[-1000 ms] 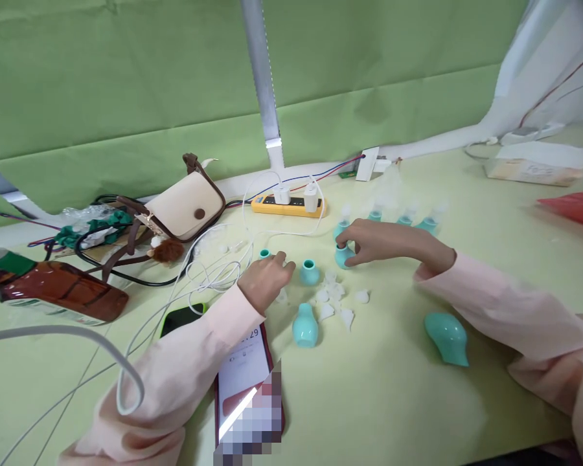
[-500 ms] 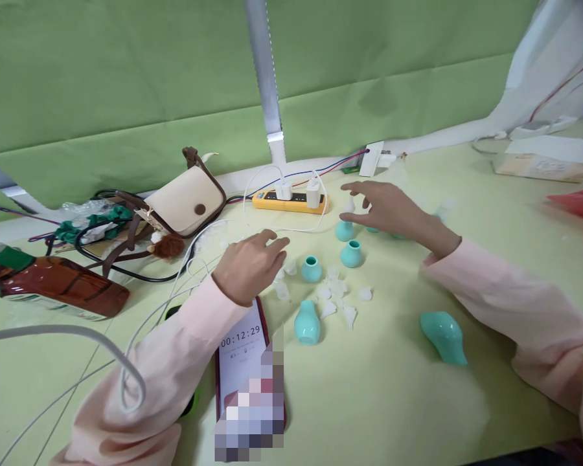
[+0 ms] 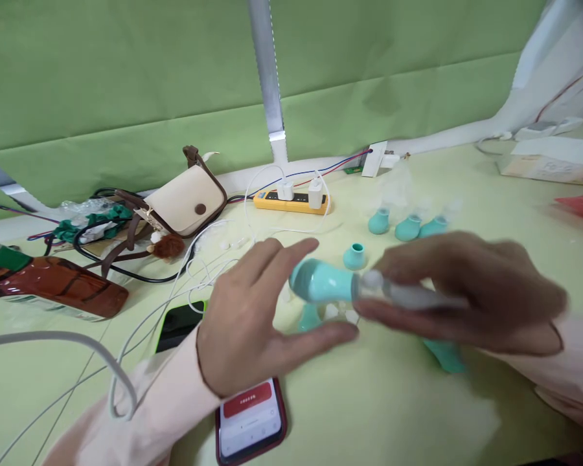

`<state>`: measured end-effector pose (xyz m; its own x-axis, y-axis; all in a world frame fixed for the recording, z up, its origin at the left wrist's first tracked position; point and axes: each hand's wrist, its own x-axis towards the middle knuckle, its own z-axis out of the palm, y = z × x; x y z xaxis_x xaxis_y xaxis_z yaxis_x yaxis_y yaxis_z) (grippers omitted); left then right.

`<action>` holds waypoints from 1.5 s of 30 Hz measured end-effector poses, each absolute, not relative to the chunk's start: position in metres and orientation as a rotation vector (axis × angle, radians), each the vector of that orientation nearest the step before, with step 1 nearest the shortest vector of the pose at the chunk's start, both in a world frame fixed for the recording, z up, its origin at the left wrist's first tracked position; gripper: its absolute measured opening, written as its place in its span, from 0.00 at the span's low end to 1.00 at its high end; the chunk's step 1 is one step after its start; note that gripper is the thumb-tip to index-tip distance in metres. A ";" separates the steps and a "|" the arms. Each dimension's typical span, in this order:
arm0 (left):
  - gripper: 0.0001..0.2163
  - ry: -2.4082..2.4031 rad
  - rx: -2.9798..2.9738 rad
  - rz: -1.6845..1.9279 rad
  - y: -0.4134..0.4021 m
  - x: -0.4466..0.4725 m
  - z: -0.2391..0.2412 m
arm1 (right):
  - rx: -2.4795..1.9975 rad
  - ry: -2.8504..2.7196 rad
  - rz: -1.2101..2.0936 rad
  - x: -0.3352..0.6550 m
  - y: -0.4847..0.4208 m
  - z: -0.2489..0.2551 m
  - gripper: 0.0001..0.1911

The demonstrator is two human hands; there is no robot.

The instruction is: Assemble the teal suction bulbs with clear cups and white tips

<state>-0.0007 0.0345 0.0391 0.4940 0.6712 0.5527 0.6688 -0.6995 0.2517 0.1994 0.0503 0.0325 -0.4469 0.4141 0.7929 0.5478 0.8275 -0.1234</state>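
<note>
My right hand (image 3: 471, 291), blurred by motion, is closed on the translucent end of a teal bulb syringe (image 3: 328, 281), held tilted nearly level above the table with its rounded base to the left. Close beside that base, my left hand (image 3: 257, 310) is open, thumb and forefinger spread around it; I cannot tell whether they touch. Behind stands a teal bulb (image 3: 354, 257) with an open neck. Another teal bulb (image 3: 309, 318) and several small translucent pieces (image 3: 340, 312) lie below, partly covered. A glossy teal piece (image 3: 444, 355) shows under my right hand.
Several tipped teal bulbs (image 3: 408, 228) stand at the back right. A phone (image 3: 250, 421) lies at the front, near a green-edged black device (image 3: 181, 323). White cables, a cream bag (image 3: 187, 200), a bottle (image 3: 63, 285) and a yellow power strip (image 3: 291, 202) occupy the left and back.
My right hand has come from the back toward me and now holds a bulb syringe. My left hand has moved right and spread beside it. The open-necked bulb nearer my left hand no longer shows in its place.
</note>
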 end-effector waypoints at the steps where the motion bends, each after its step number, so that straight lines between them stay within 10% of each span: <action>1: 0.29 1.209 2.704 0.944 0.029 0.001 0.039 | -0.651 -2.170 -0.127 0.195 0.040 0.032 0.13; 6: 0.10 0.959 2.587 0.530 0.013 0.008 0.033 | -0.429 -2.359 -0.060 0.186 0.031 0.024 0.18; 15: 0.09 0.899 2.523 0.445 0.011 0.011 0.036 | -0.488 -2.353 0.037 0.186 0.041 0.015 0.19; 23: 0.09 0.599 2.516 0.423 0.015 0.003 0.040 | -0.535 -1.973 1.448 0.184 0.039 0.018 0.20; 35: 0.05 0.959 1.728 1.171 0.019 -0.012 0.052 | -1.414 -2.866 0.114 0.226 0.103 0.027 0.23; 40: 0.01 0.927 1.740 1.213 0.026 -0.007 0.042 | -1.272 -2.562 0.127 0.216 0.090 0.031 0.17; 45: 0.06 0.860 1.799 1.326 0.026 0.001 0.024 | -0.657 -2.172 0.859 0.194 0.052 0.033 0.20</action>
<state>0.0008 0.0262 0.0241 0.2445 0.8439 0.4776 0.0919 -0.5105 0.8550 0.1936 0.0523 0.0330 -0.6262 0.6576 0.4189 0.1932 0.6514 -0.7338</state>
